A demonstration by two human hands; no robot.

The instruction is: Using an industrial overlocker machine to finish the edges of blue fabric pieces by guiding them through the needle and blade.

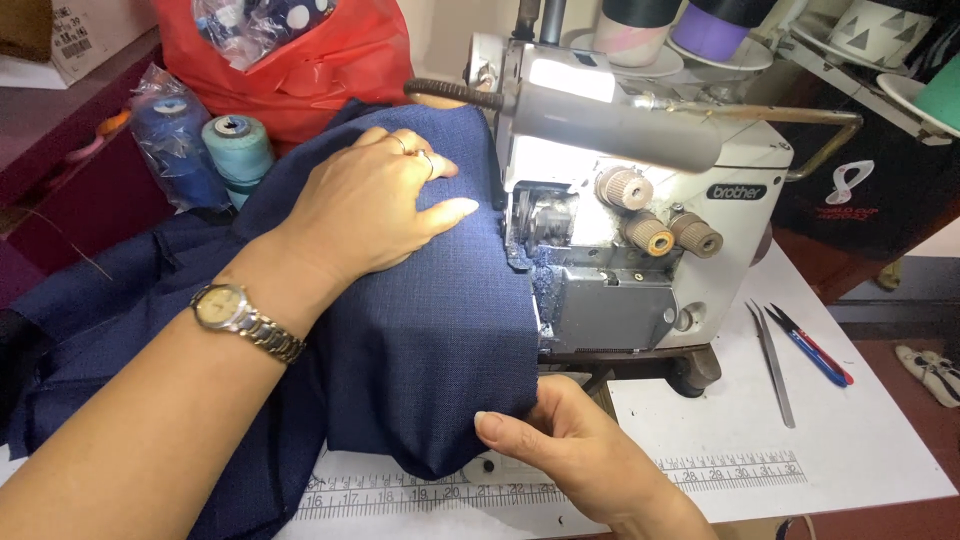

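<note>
Two hands on one piece of navy blue cloth (420,330). Nearest, right hand (570,450) at the cloth's lower corner, grip pinched on the folded edge, thumb on top, just above the printed ruler strip (700,470) on the white tabletop (880,440). Left hand (370,210) farther up, grip released, palm and fingers spread flat on the cloth, ring on one finger, gold and silver wristwatch (235,315) on the wrist. Cloth draped over the tabletop's left side, its right edge touching the white overlock sewing machine (640,230) at the presser foot. Right of the machine, metal tweezers (772,365) and blue-and-red-handled snips (812,345) lying side by side on the tabletop. Beyond the left hand, a light blue thread cone (238,150) beside a bagged dark blue cone (180,140), a red plastic bag (300,60) behind them. Farthest back, thread cones (680,25) standing on top behind the machine.
</note>
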